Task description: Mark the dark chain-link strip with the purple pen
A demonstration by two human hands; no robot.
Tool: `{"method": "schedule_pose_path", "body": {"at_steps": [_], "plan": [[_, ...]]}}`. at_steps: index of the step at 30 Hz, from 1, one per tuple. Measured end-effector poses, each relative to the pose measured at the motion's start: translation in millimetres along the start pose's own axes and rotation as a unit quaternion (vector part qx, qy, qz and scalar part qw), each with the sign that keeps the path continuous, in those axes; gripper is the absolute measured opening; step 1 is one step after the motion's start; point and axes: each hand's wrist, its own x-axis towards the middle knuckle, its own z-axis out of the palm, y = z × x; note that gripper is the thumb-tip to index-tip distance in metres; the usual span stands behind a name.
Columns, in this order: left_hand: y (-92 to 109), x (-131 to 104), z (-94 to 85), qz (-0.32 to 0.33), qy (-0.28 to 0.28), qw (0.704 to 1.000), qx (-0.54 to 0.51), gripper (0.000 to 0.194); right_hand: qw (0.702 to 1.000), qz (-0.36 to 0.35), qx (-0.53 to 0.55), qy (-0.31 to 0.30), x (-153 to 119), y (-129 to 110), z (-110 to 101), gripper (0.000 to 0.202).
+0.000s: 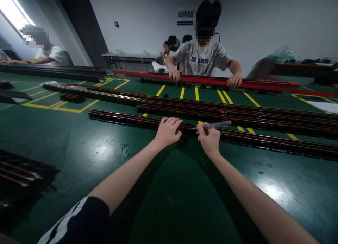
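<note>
A long dark strip assembly (253,140) runs crosswise over the green table in front of me. My left hand (169,131) rests on it, fingers bent over its top; whether they grip the strip is hard to make out. In my right hand (209,137) is a screwdriver with a clear handle (218,124), held between thumb and fingers, its thin shaft pointing left at the strip. The tip is close to the strip, a short gap from my left hand.
Behind the strip lies a bundle of long dark strips (237,112). Across the green table (87,142), a person's hands hold a red rail (264,85). More dark strips (23,177) are at the lower left. Another person sits at the far left.
</note>
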Motion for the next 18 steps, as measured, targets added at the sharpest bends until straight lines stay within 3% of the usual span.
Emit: {"method": "schedule_pose_path", "body": {"at_steps": [9,18], "plan": [[0.9,0.9,1.5,-0.001,0.006,1.000,0.016,0.040,0.999,0.019,-0.025,0.037,-0.5,0.6,-2.3,0.033],[0.1,0.8,3.5,0.002,0.017,0.999,0.036,0.034,0.999,0.001,-0.044,0.018,-0.4,-1.6,-3.9,0.034]]}}
